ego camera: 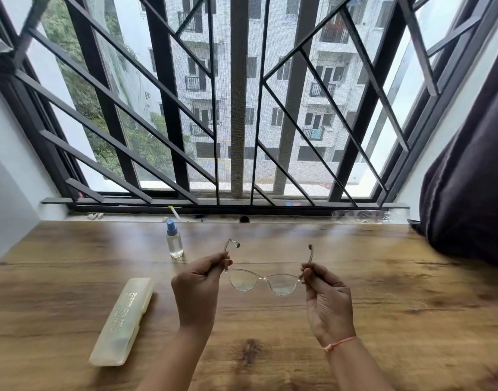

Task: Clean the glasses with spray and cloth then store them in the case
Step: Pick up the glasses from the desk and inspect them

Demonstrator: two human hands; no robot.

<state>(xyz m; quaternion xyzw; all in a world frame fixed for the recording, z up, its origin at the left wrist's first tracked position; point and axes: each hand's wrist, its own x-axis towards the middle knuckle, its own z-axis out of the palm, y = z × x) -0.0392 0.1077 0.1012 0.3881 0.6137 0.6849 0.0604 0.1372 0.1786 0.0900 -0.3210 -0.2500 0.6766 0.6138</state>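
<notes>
Window [239,108], barred with a black grille, is filling the far side; a pale apartment block [284,32] and trees [81,91] are showing through it.

Table [411,292], wood-grain brown, is running from the sill [298,217] to the near edge of the view, between white walls.

Curtain [468,179], dark, is hanging at the right, its lower folds resting on the table's far right corner.

Case [123,320], long, pale and translucent, closed, is lying flat on the table at the left, well apart from the hands.

Left hand [197,292] is pinching one temple of the glasses [266,280] between thumb and curled fingers.

Right hand [326,303] is pinching the other temple the same way.

Glasses, clear-framed, temples unfolded and pointing toward the window, are being held above the table's middle, between the two hands.

Bottle [174,241], small, clear, with a blue spray top, is standing upright near the sill, just beyond the left hand.

Thread [341,343], orange, is circling the right wrist.
</notes>
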